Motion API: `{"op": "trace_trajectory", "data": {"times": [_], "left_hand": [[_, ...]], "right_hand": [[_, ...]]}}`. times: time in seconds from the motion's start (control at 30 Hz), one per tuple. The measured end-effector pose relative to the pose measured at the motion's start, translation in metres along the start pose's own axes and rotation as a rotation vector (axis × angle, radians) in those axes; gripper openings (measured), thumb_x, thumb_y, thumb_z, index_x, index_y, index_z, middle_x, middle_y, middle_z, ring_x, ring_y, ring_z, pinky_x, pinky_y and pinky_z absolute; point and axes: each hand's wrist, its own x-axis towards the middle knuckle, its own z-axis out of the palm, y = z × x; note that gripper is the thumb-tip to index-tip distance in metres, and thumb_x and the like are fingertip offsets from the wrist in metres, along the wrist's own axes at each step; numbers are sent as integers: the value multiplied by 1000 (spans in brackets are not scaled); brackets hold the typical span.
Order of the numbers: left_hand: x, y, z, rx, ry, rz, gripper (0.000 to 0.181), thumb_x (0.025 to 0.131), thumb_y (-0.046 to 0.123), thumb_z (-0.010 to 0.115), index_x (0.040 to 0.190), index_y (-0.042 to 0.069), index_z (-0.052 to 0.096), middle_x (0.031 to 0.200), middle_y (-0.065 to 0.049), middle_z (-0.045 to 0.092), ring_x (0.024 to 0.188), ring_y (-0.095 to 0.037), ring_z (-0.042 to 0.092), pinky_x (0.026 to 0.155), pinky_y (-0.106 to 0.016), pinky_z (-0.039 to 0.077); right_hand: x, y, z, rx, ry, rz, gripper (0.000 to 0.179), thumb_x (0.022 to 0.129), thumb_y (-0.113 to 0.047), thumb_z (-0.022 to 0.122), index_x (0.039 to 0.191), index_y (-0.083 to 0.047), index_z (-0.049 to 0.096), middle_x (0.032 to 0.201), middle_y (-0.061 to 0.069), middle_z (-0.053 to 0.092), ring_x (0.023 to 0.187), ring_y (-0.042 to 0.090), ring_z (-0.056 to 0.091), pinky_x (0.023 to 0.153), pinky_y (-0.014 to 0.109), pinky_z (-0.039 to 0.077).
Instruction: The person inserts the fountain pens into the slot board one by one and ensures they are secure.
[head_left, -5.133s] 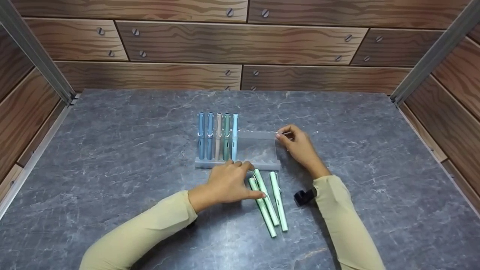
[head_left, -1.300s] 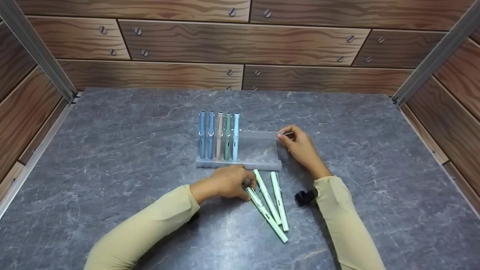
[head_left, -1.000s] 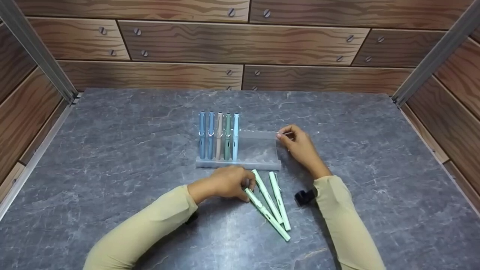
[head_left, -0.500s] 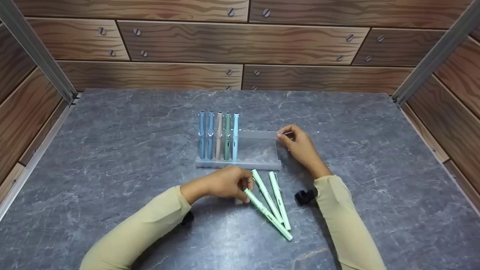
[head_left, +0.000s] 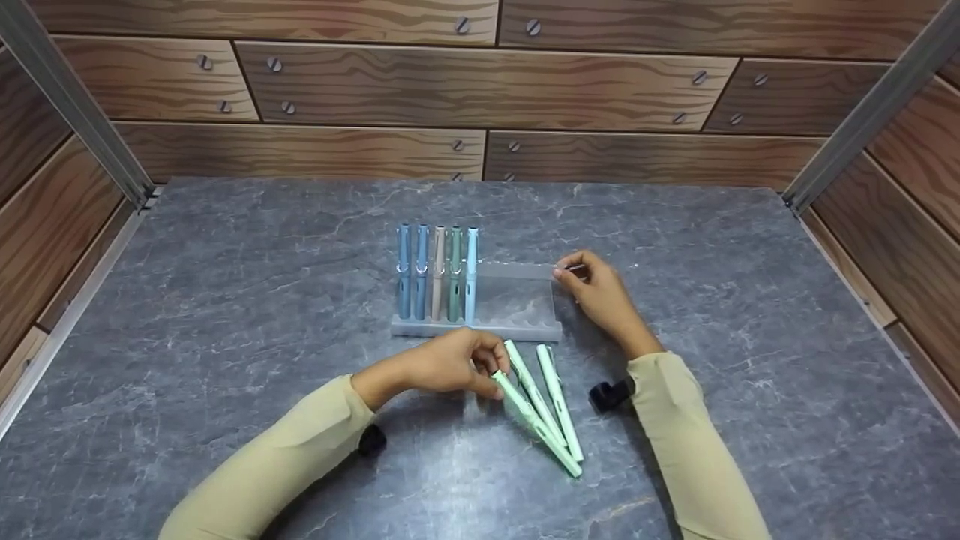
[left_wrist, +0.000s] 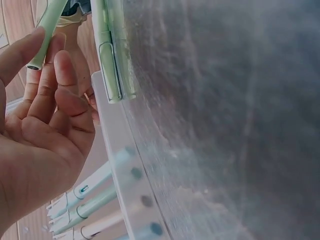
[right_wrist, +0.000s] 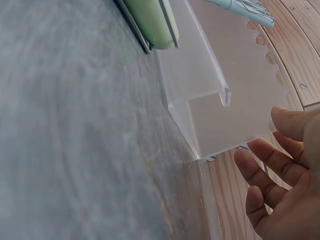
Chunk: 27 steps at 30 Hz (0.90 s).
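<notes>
My left hand (head_left: 450, 364) pinches the upper end of a mint-green pen (head_left: 536, 424) between thumb and fingertips; in the left wrist view the end of that pen (left_wrist: 49, 25) shows between them. Beside it on the table lie two more mint-green pens, a middle one (head_left: 527, 371) and a right one (head_left: 557, 397). With thumb and fingers my right hand (head_left: 600, 292) grips the upper right corner of a clear pen stand (head_left: 517, 332). Its left half holds several pens in a row: blue ones (head_left: 404, 277), a beige one (head_left: 437, 277), a dark green one (head_left: 454, 277) and a light blue one (head_left: 472, 277).
The stand's right half has notches (right_wrist: 270, 57) along its upper edge. Grey marbled tabletop (head_left: 262, 300) lies all around. Wood-patterned walls (head_left: 480, 86) close off the back and sides, with metal posts (head_left: 82, 112) at the corners.
From spread over the pens, my left hand has come to pinch the leftmost mint pen's end; that pen has swung round, lower end rightward, its upper end rising slightly. My right hand stays at the stand.
</notes>
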Motion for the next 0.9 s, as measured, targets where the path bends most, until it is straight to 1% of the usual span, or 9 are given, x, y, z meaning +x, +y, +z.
{"op": "trace_trajectory", "data": {"times": [0.13,0.2,0.4,0.47,0.6,0.67,0.73,0.8,0.9], "left_hand": [[-1,2,-1,-20,7,18,23,81,0,73,100,-3,61,76,6,59,72,-6,53,66,-19,44],[-1,3,-2,-32,15,35,24,81,0,72,101,-4,60,77,6,59,73,-6,54,68,-19,45],[-3,4,-5,-52,61,72,24,84,2,70,105,-2,59,81,6,60,76,-6,55,70,-19,47],[-3,5,-6,-47,72,79,23,85,3,70,105,-1,60,83,5,61,78,-7,56,74,-22,48],[-4,6,-9,-41,98,91,23,84,6,71,106,1,62,89,2,63,82,-8,58,84,-35,50],[-4,7,-10,-41,113,98,24,84,7,72,106,1,63,92,-1,65,84,-9,59,88,-41,49],[-4,8,-11,-42,126,106,24,85,8,72,107,1,63,95,-5,67,85,-9,60,89,-44,49],[-4,10,-12,-44,141,117,26,85,8,71,109,-1,63,98,-8,67,86,-9,60,89,-43,49],[-5,14,-14,-49,166,126,26,86,9,71,110,0,64,99,-8,68,85,-10,60,84,-36,50]], "right_hand": [[0,0,0,8,-12,20,20,95,-16,61,106,1,60,109,20,66,80,10,59,63,17,48],[0,0,0,13,-13,22,20,95,-16,61,105,1,60,109,20,66,77,7,57,62,17,47],[1,0,0,15,-14,20,20,95,-16,61,105,1,60,109,20,65,75,7,56,61,17,47],[1,0,0,14,-13,21,20,95,-16,61,105,0,60,109,20,65,76,8,57,61,18,47],[1,1,0,3,-10,21,20,95,-16,61,105,1,59,109,20,65,81,9,58,63,17,47],[1,2,0,1,-8,20,20,95,-16,61,105,1,59,109,20,65,82,10,58,63,17,47],[2,2,1,6,-6,21,20,94,-16,62,105,1,59,108,19,65,82,10,58,64,17,47],[2,2,1,8,-8,21,20,95,-16,62,105,1,59,108,19,65,81,9,57,63,17,47],[2,2,1,12,-7,19,20,94,-16,62,105,1,60,108,19,65,80,8,57,64,18,47]]}}
